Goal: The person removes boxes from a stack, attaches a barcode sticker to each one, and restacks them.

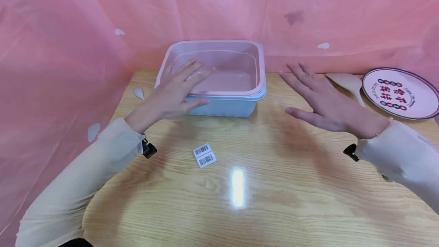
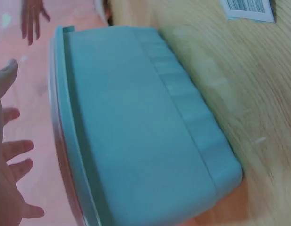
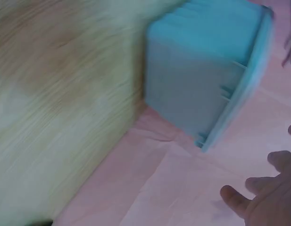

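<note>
One tub (image 1: 219,102), pale blue with a clear pinkish inner tray, sits at the far middle of a wooden table (image 1: 274,186), close to a pink curtain (image 1: 68,48). Two hands are in view. The left hand (image 1: 175,90) is spread with straight fingers over the tub's near left corner; whether it touches the rim cannot be told. It holds nothing. The right hand (image 1: 326,102) hovers flat above the table to the right of the tub, apart from it, fingers straight and spread, also holding nothing. Both arms wear cream sleeves.

Two barcode labels (image 1: 204,155) lie side by side on the table, nearer the person than the tub. At the far right lies one round fan (image 1: 401,92) with red and dark print, and just left of it one pale wooden piece (image 1: 346,81), partly hidden.

From the left wrist, the tub's blue side (image 2: 150,132) fills the view. The right wrist view is blurred, showing the tub's corner (image 3: 202,75) and fingertips (image 3: 235,197).
</note>
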`<action>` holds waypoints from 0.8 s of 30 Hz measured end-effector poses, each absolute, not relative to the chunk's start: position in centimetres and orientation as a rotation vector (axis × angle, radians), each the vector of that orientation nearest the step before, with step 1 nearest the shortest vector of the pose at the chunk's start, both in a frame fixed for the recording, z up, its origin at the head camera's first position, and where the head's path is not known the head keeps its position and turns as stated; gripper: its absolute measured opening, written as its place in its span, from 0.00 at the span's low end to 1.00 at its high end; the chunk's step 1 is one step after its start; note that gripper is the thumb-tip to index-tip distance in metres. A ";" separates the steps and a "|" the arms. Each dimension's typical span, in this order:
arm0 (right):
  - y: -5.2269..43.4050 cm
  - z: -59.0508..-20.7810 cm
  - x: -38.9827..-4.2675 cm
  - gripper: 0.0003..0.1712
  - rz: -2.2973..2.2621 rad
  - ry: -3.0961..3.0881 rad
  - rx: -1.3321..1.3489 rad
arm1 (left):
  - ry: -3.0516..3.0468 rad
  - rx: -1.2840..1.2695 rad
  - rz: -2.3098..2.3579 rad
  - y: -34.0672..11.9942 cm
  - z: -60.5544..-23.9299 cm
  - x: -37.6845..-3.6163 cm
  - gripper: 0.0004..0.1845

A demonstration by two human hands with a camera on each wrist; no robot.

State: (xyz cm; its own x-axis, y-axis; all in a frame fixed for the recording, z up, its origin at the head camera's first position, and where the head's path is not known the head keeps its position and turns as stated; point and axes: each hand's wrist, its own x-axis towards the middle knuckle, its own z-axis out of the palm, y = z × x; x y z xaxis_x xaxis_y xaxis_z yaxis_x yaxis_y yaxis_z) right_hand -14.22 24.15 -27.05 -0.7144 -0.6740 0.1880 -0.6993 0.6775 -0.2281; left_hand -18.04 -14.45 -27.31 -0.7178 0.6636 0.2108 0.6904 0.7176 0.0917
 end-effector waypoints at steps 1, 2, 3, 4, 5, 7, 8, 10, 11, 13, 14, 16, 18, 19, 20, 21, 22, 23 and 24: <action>24.0 -26.9 -14.4 0.47 0.486 -2.797 1.124 | -2.733 -1.057 -0.275 -14.7 -27.4 -18.0 0.40; 23.8 -26.8 -14.6 0.46 0.542 -2.807 1.092 | -2.711 -1.020 -0.306 -15.0 -27.4 -18.0 0.39; 23.7 -26.7 -14.8 0.46 0.600 -2.817 1.057 | -2.694 -0.980 -0.335 -15.2 -27.5 -17.9 0.39; 23.6 -26.6 -15.0 0.46 0.655 -2.836 1.012 | -2.674 -0.944 -0.371 -15.5 -27.7 -17.9 0.39; 23.5 -26.5 -15.2 0.45 0.717 -2.848 0.964 | -2.661 -0.908 -0.418 -15.7 -27.8 -17.9 0.39; 23.2 -26.4 -15.6 0.44 0.850 -2.864 0.857 | -2.655 -0.834 -0.511 -16.2 -28.2 -17.9 0.40; 23.0 -26.4 -15.8 0.43 0.922 -2.865 0.803 | -2.653 -0.793 -0.566 -16.4 -28.3 -17.9 0.41; 22.6 -26.7 -16.3 0.42 1.046 -2.853 0.706 | -2.644 -0.707 -0.686 -17.0 -28.7 -18.0 0.43; 22.3 -26.8 -16.5 0.41 1.112 -2.839 0.658 | -2.643 -0.663 -0.741 -17.3 -28.8 -18.1 0.44; 21.8 -27.2 -17.0 0.40 1.231 -2.827 0.541 | -2.637 -0.581 -0.853 -18.0 -29.2 -18.3 0.47; 21.5 -27.4 -17.2 0.39 1.274 -2.825 0.475 | -2.645 -0.532 -0.909 -18.4 -29.4 -18.3 0.48; 20.7 -27.8 -17.7 0.39 1.344 -2.830 0.344 | -2.653 -0.438 -1.007 -19.0 -29.8 -18.5 0.51; 19.9 -28.1 -18.3 0.41 1.382 -2.863 0.241 | -2.646 -0.359 -1.108 -19.4 -30.4 -18.6 0.54; 19.5 -28.3 -18.6 0.43 1.383 -2.881 0.207 | -2.639 -0.319 -1.181 -19.6 -30.8 -18.6 0.55; 19.2 -28.5 -18.9 0.44 1.389 -2.904 0.181 | -2.628 -0.283 -1.263 -19.7 -31.1 -18.6 0.56; 18.9 -28.7 -19.1 0.45 1.394 -2.926 0.168 | -2.603 -0.273 -1.345 -19.7 -31.4 -18.6 0.57; 18.6 -28.8 -19.4 0.46 1.394 -2.941 0.173 | -2.570 -0.274 -1.438 -19.8 -31.7 -18.6 0.58; 18.3 -29.0 -19.5 0.47 1.377 -2.956 0.175 | -2.533 -0.278 -1.538 -19.8 -32.0 -18.7 0.56; 18.0 -29.1 -19.7 0.48 1.368 -2.960 0.178 | -2.498 -0.285 -1.626 -19.8 -32.3 -18.8 0.55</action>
State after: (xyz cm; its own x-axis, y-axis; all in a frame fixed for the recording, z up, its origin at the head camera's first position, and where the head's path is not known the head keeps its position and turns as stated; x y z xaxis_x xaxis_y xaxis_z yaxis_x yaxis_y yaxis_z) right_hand -19.69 18.02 -29.08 -0.9864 -0.1503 -0.0664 -0.0467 0.6442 -0.7634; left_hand -18.78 -19.76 -32.27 -0.9711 0.0781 0.2254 0.2377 0.3952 0.8873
